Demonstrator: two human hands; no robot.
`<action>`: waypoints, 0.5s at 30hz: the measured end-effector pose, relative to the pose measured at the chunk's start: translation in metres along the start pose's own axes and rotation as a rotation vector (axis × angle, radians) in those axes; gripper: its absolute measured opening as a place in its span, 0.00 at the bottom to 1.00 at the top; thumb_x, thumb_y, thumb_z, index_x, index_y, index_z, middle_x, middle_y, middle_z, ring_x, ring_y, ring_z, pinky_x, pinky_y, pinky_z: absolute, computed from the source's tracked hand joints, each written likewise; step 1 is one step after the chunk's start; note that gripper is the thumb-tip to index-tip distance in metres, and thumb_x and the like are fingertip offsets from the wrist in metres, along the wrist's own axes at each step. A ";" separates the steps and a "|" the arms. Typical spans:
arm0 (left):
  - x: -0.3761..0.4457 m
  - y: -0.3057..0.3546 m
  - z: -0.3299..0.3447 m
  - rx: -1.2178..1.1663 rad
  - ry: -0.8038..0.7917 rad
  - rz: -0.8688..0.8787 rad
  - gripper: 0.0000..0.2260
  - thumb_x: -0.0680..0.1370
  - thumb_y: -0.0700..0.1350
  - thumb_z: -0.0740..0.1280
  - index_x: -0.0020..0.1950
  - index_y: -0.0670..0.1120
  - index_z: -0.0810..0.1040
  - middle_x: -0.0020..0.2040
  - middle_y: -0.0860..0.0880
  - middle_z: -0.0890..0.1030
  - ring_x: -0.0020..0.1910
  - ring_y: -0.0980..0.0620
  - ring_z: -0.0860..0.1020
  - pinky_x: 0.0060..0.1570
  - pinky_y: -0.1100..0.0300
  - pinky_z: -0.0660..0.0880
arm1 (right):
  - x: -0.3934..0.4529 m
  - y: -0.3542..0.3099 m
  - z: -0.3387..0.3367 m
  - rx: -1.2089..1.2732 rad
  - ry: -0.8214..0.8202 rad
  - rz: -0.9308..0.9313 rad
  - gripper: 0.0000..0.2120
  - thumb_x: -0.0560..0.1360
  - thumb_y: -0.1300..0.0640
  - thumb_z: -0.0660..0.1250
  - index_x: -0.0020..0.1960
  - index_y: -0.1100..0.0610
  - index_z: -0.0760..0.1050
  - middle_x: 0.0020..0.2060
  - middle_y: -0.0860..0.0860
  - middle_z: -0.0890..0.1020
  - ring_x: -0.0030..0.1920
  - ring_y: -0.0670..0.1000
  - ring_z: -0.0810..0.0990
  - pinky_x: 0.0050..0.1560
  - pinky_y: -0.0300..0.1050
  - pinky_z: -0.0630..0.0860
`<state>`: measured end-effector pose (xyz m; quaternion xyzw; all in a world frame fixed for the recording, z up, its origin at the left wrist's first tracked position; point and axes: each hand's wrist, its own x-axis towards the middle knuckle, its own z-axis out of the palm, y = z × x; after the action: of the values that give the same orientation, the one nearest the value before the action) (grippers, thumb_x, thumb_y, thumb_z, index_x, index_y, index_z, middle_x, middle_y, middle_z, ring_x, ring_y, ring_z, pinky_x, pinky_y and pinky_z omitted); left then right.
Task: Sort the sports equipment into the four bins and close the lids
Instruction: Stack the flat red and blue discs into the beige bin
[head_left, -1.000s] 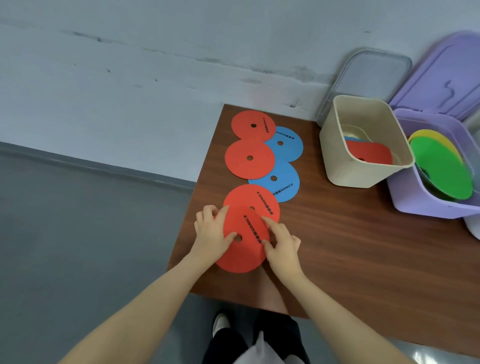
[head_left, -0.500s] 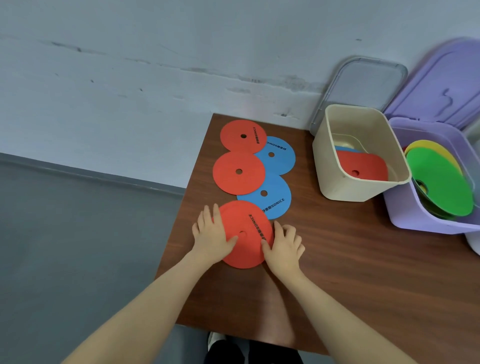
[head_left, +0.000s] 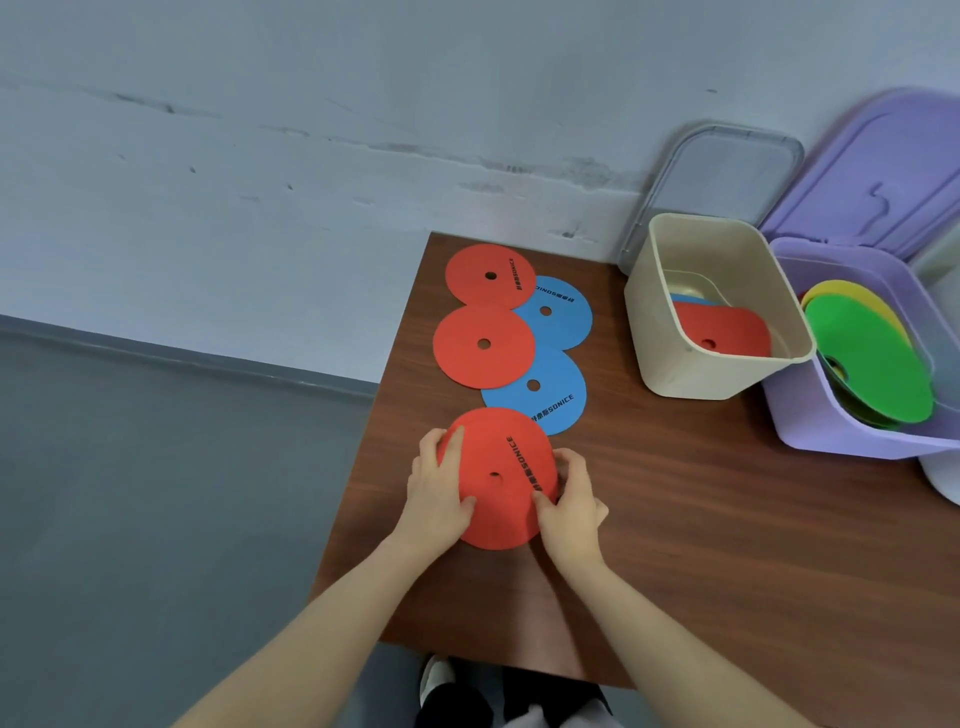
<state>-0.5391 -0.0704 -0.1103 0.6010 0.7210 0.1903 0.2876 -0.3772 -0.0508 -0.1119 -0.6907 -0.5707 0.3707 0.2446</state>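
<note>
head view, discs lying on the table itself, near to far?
Red disc gripped by left hand and right hand → blue disc → red disc → blue disc → red disc.

We have a single view here — a wide-angle camera worn on the person's head, looking forward and steeply down. It sits close above the near edge of a brown table (head_left: 675, 519), so both forearms run up from the bottom of the frame to the left hand (head_left: 436, 493) and right hand (head_left: 569, 506) near the centre. The table slants across the right half, its far end meeting a pale wall (head_left: 311, 156) that fills the top. We see grey floor (head_left: 130, 519) on the left and, straight below, the person's shoe (head_left: 432, 678). The wide lens bends straight edges — bins at the far right look stretched.
</note>
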 end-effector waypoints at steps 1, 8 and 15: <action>-0.001 -0.001 -0.001 0.008 0.006 0.003 0.38 0.71 0.40 0.69 0.75 0.47 0.52 0.70 0.46 0.53 0.64 0.44 0.64 0.66 0.50 0.63 | -0.002 -0.003 -0.002 0.005 0.007 -0.016 0.23 0.70 0.66 0.66 0.58 0.45 0.67 0.51 0.41 0.77 0.54 0.44 0.75 0.58 0.46 0.58; 0.007 0.003 -0.013 0.002 0.023 0.073 0.36 0.72 0.39 0.67 0.76 0.47 0.53 0.69 0.45 0.56 0.63 0.44 0.64 0.65 0.51 0.63 | 0.005 -0.019 -0.023 0.086 0.074 -0.107 0.25 0.69 0.67 0.65 0.53 0.39 0.65 0.48 0.39 0.78 0.50 0.41 0.76 0.62 0.57 0.68; 0.065 0.030 -0.033 0.005 0.124 0.071 0.35 0.74 0.37 0.67 0.76 0.46 0.53 0.72 0.46 0.54 0.66 0.45 0.62 0.67 0.54 0.61 | 0.065 -0.052 -0.044 0.079 0.049 -0.129 0.20 0.73 0.66 0.65 0.54 0.43 0.66 0.41 0.42 0.76 0.42 0.45 0.75 0.59 0.58 0.71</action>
<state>-0.5453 0.0014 -0.0782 0.6139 0.7163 0.2352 0.2339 -0.3686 0.0282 -0.0609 -0.6512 -0.5928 0.3594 0.3087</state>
